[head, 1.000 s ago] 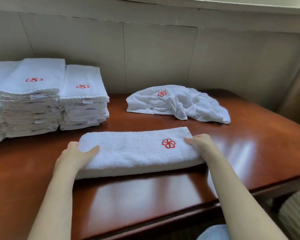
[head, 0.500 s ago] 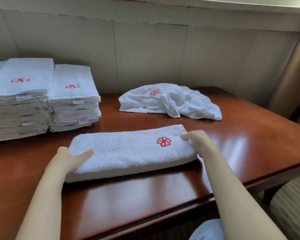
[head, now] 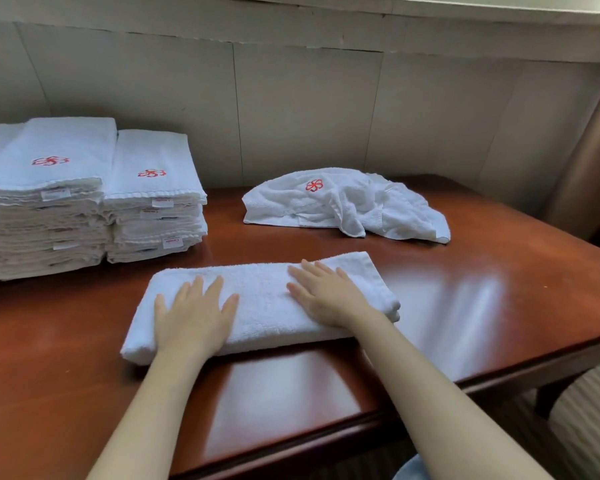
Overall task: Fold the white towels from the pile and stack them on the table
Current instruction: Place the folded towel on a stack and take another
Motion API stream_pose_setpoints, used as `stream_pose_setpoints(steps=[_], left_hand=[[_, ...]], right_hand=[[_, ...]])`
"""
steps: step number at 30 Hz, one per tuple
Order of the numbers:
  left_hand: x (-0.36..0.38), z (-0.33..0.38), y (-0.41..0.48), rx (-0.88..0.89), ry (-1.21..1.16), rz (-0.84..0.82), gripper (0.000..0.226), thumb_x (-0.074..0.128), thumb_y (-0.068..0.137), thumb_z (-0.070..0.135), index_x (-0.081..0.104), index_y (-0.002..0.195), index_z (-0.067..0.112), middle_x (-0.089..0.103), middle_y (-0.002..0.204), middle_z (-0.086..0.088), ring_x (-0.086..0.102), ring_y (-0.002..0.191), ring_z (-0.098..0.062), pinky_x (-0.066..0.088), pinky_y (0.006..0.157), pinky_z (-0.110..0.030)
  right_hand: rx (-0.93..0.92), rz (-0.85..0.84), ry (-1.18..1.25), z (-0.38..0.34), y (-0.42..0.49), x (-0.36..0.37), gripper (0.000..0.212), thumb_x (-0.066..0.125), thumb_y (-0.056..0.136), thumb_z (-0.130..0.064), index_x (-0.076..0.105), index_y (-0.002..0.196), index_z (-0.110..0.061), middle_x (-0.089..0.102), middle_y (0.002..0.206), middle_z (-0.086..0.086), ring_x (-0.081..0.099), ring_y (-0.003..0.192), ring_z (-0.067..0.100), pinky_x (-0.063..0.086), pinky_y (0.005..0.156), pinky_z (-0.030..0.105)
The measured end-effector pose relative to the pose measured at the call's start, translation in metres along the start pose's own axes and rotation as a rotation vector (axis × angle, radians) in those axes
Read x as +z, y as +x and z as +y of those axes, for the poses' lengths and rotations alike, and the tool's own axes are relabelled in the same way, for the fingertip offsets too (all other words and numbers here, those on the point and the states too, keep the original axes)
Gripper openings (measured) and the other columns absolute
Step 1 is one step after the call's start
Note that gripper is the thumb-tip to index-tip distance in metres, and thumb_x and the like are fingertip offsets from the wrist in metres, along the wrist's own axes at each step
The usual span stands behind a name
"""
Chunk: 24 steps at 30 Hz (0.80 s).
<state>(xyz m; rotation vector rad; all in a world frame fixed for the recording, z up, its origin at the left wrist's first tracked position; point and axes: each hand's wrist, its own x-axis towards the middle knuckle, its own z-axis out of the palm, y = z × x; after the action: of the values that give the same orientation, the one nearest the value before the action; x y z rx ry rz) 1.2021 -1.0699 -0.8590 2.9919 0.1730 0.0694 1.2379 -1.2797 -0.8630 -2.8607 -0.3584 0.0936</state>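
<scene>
Across the glossy reddish-brown table (head: 465, 306), folded towels stand piled at the far left: the taller stack (head: 45, 209) and the lower stack (head: 153, 209), side by side and touching, each topped by a red flower emblem (head: 51, 161). Nearer the front edge lies the folded towel (head: 264, 303), a long white band set slightly askew (its right end sits farther back). Behind it, well apart, a crumpled towel (head: 343, 206) is heaped with its own emblem facing up. Both bare forearms (head: 447, 393) reach forward over the table's edge. The left hand (head: 194, 317) lies palm down on the band's left half, fingers straight and spread wide. The right hand (head: 326, 296) presses flat on the right half, fingers straight, a little fanned, angled toward the left.
</scene>
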Motion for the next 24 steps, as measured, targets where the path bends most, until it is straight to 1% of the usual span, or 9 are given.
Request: stream_pose_setpoints(steps=[4, 8, 11, 13, 16, 18, 19, 21, 24], left_hand=[[-0.008, -0.021, 0.002, -0.141, -0.031, -0.01, 0.058, 0.02, 0.094, 0.061, 0.025, 0.147, 0.037, 0.018, 0.157, 0.003, 0.019, 0.143, -0.019, 0.018, 0.112, -0.048], [-0.026, -0.059, 0.002, -0.331, -0.404, -0.091, 0.071, 0.051, 0.091, 0.05, 0.024, 0.149, 0.019, 0.037, 0.148, -0.012, 0.037, 0.132, -0.034, 0.033, 0.105, -0.041], [-0.036, -0.075, -0.012, -0.397, -0.924, -0.299, 0.072, 0.076, 0.072, 0.03, 0.042, 0.135, 0.02, 0.061, 0.119, -0.008, 0.066, 0.092, -0.028, 0.054, 0.071, -0.034], [-0.033, -0.075, -0.014, -0.368, -1.04, -0.35, 0.068, 0.079, 0.066, 0.022, 0.048, 0.126, 0.016, 0.066, 0.103, -0.012, 0.066, 0.063, -0.02, 0.052, 0.048, -0.025], [-0.024, -0.066, 0.0, -0.491, -1.397, 0.096, 0.076, 0.07, 0.082, 0.006, 0.027, 0.145, 0.004, 0.05, 0.132, -0.019, 0.061, 0.089, -0.026, 0.056, 0.068, -0.033], [-0.02, -0.06, 0.008, -0.577, -1.243, 0.376, 0.076, 0.065, 0.088, 0.012, 0.019, 0.149, 0.007, 0.045, 0.138, -0.018, 0.053, 0.115, -0.031, 0.045, 0.096, -0.04], [-0.017, -0.055, 0.009, -0.579, -1.101, 0.389, 0.075, 0.064, 0.089, 0.019, 0.019, 0.149, 0.007, 0.044, 0.14, -0.02, 0.048, 0.123, -0.033, 0.039, 0.103, -0.04], [-0.012, -0.045, 0.01, -0.507, -1.052, 0.254, 0.077, 0.061, 0.09, 0.027, 0.017, 0.149, 0.005, 0.048, 0.136, -0.022, 0.051, 0.12, -0.035, 0.043, 0.101, -0.04], [-0.01, -0.021, 0.007, -0.401, -1.368, -0.055, 0.08, 0.06, 0.092, 0.026, 0.007, 0.15, 0.012, 0.055, 0.122, -0.016, 0.064, 0.083, -0.028, 0.058, 0.058, -0.032]], right_hand=[[0.112, 0.031, -0.002, 0.029, 0.006, -0.012, 0.053, 0.02, 0.102, -0.047, 0.023, 0.151, -0.029, 0.011, 0.161, 0.001, 0.005, 0.148, 0.018, 0.001, 0.119, 0.04], [0.165, 0.047, -0.039, 0.037, 0.007, -0.013, 0.054, 0.018, 0.101, -0.047, 0.022, 0.151, -0.028, 0.012, 0.16, 0.002, 0.004, 0.148, 0.018, -0.001, 0.118, 0.042], [0.179, 0.039, -0.035, 0.034, 0.007, -0.013, 0.056, 0.018, 0.1, -0.05, 0.021, 0.152, -0.028, 0.013, 0.16, 0.001, 0.002, 0.148, 0.017, -0.004, 0.118, 0.043], [0.187, 0.041, -0.052, 0.029, 0.005, -0.015, 0.056, 0.019, 0.1, -0.049, 0.023, 0.151, -0.027, 0.021, 0.158, 0.003, 0.008, 0.147, 0.019, -0.004, 0.118, 0.045], [0.283, 0.022, -0.195, 0.018, 0.001, -0.023, 0.055, 0.023, 0.097, -0.053, 0.042, 0.138, -0.022, 0.044, 0.141, 0.01, 0.035, 0.134, 0.027, 0.014, 0.111, 0.047], [0.37, -0.073, -0.255, 0.011, -0.001, -0.033, 0.059, 0.027, 0.093, -0.06, 0.053, 0.126, -0.019, 0.055, 0.131, 0.007, 0.047, 0.122, 0.027, 0.024, 0.103, 0.044], [0.385, -0.122, -0.222, 0.009, -0.003, -0.037, 0.059, 0.031, 0.092, -0.062, 0.057, 0.121, -0.018, 0.058, 0.126, 0.005, 0.052, 0.116, 0.027, 0.03, 0.098, 0.041], [0.329, -0.167, -0.09, 0.004, -0.009, -0.036, 0.048, 0.04, 0.091, -0.059, 0.06, 0.106, -0.018, 0.062, 0.115, 0.004, 0.055, 0.097, 0.024, 0.04, 0.074, 0.03], [0.186, -0.055, 0.24, -0.003, -0.015, -0.027, 0.026, 0.055, 0.089, -0.045, 0.053, 0.101, -0.022, 0.06, 0.099, -0.002, 0.055, 0.083, 0.016, 0.038, 0.062, 0.027]])
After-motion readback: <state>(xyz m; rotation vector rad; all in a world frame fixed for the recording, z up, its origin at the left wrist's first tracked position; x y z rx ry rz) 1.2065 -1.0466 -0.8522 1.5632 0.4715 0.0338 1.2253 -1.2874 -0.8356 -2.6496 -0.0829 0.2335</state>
